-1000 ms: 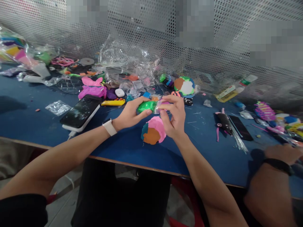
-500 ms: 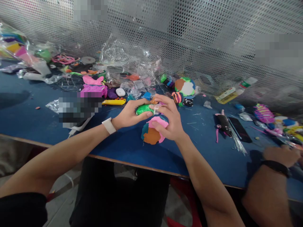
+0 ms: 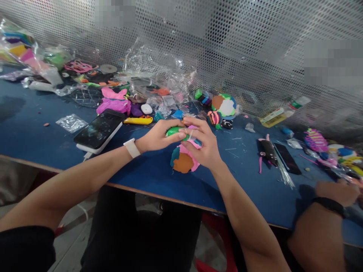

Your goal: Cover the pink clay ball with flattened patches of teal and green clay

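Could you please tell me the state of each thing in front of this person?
left hand: closed round the green clay.
right hand: pinching the green clay's end.
green clay: gripped, partly hidden.
clay ball: resting on the table under the right hand.
phone: lying flat, screen dark.

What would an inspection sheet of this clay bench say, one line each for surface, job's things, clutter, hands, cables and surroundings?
Surface: blue table top, dotted with scraps.
Job's things: soft green clay lump between both hands; round pink, orange and teal clay ball under the right hand.
Clutter: crumpled clear plastic bags, yellow utility knife, black phone on a white power bank.
Hands: left hand grips the lump; right hand pinches its end.
Cables: white cable at the table edge.
Surroundings: perforated metal screen; co-worker's arm with black wristband.
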`<state>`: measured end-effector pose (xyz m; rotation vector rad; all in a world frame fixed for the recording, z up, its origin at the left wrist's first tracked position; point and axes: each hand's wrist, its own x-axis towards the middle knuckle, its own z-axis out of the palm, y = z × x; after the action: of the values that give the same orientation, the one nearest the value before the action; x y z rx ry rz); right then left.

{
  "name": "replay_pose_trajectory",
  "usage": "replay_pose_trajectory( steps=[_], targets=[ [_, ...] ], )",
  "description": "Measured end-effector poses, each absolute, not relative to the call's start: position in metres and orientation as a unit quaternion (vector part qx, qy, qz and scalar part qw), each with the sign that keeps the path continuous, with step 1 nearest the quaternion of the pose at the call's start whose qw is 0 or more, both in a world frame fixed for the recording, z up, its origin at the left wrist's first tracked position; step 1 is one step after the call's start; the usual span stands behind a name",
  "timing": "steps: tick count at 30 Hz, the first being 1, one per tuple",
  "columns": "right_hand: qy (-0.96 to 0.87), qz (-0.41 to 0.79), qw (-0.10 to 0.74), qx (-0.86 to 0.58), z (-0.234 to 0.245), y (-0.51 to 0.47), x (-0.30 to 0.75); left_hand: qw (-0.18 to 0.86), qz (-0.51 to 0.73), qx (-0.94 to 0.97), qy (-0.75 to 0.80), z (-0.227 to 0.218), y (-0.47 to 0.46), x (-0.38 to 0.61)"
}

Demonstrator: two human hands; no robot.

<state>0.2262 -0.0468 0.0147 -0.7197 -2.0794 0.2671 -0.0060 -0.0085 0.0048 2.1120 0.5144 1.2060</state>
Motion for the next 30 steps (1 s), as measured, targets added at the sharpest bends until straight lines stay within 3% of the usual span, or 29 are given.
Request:
replay_pose_trajectory(
  steps=[18, 24, 30],
  targets=[
    [-0.858, 0.090, 0.412, -0.293, 0.023, -0.042, 0.238, 0.237, 0.407, 0.860, 0.198, 0.007, 0.017, -0.020],
    [-0.830, 0.072, 0.457, -0.312, 0.033, -0.044, 0.243, 0.225, 0.417, 0.852, 0.220, 0.007, 0.017, -0.022],
    [-0.749, 0.161, 0.540, -0.348, 0.018, -0.039, 0.235, 0.206, 0.451, 0.838, 0.230, 0.001, 0.013, -0.017]
  ],
)
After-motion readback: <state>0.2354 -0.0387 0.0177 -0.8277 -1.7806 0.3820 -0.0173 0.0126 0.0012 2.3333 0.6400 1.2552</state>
